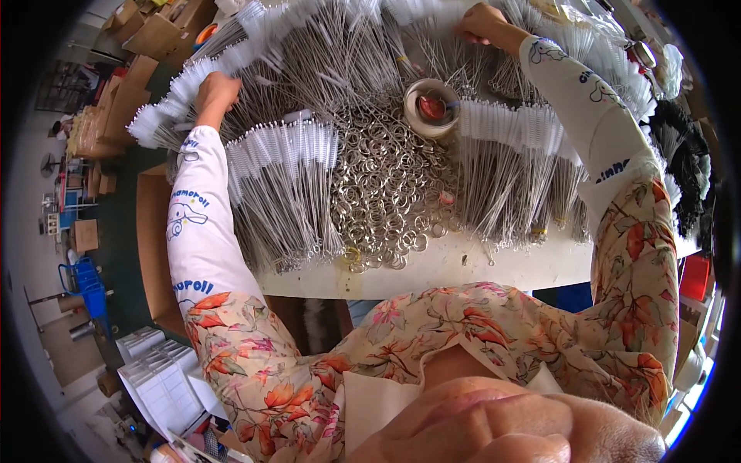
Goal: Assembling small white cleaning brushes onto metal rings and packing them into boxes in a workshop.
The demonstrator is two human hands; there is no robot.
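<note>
My left hand (218,94) is closed at the far left, among thin wire brushes (179,96) with white bristles; what its curled fingers hold is hidden. At the far side of the table my right hand (478,25) is closed too, over more white bristles (424,19), and its grip cannot be made out. Between my arms spreads a pile of silver metal rings (390,185). A bundle of wire brushes (284,185) lies left of the rings, another brush bundle (513,166) to their right, wire ends toward me.
A round cream container (431,108) with something red inside stands behind the rings. The white table's near edge (432,282) runs before my body. A tall cardboard box (154,239) stands by my left arm. Black bristly bundles (679,162) sit at the right.
</note>
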